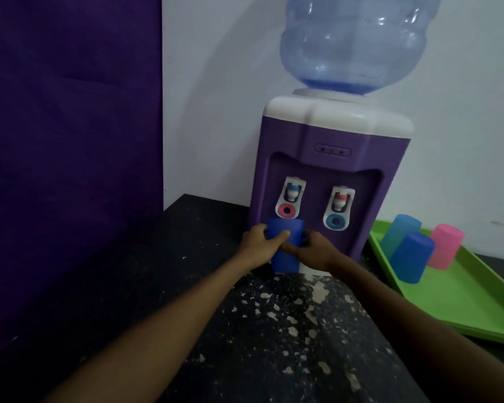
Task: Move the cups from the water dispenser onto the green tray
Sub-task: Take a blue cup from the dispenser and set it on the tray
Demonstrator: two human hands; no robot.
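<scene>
A purple and white water dispenser [326, 158] stands on the dark counter with a clear blue bottle on top. Under its left tap is a dark blue cup [285, 234], upright, resting on the dispenser's drip ledge. My left hand [262, 242] grips the cup from the left and my right hand [309, 248] grips it from the right, fingers overlapping in front. To the right lies the green tray [460, 298]. On it stand three upside-down cups: a light blue cup [400, 231], a dark blue cup [412, 257] and a pink cup [445, 245].
The speckled black counter [274, 330] stretches toward me between my forearms. A purple panel [70, 141] fills the left side and a white wall [216, 82] is behind the dispenser. The tray's near right corner runs past the frame edge.
</scene>
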